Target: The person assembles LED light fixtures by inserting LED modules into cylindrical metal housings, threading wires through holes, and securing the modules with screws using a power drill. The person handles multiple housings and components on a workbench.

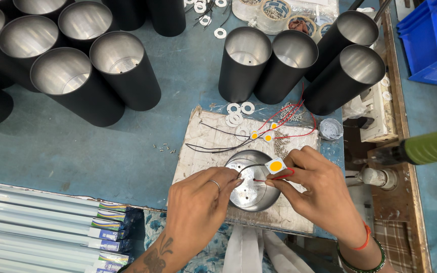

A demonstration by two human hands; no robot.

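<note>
On the worn white mat [206,139] at the near edge of the blue counter [77,146] lies a round metal disc [251,184], and both hands work over it. Left hand [198,210], ring on one finger, rests its fingertips on the disc's left rim, the grip closed lightly against the metal, pinching the end of a thin black wire [218,149] as far as can be seen. Right hand [317,189] pinches a small square light chip [275,166] with a yellow centre at the disc's upper right edge; a red wire [279,176] loops from the chip under the fingers.

Beyond the disc, on the same mat, lie more yellow chips [261,135] with red and black leads, white washers [239,112] and a scatter of small screws [280,146]. Farther back stand black cylinder housings [299,71], open ends up; another cluster [77,76] crowds the counter left of the mat. Between that cluster and the mat is bare blue surface. Long boxed tubes [41,222] line the counter's near left edge. Right of the disc, past the mat's edge, a green-handled tool [431,146] juts in.
</note>
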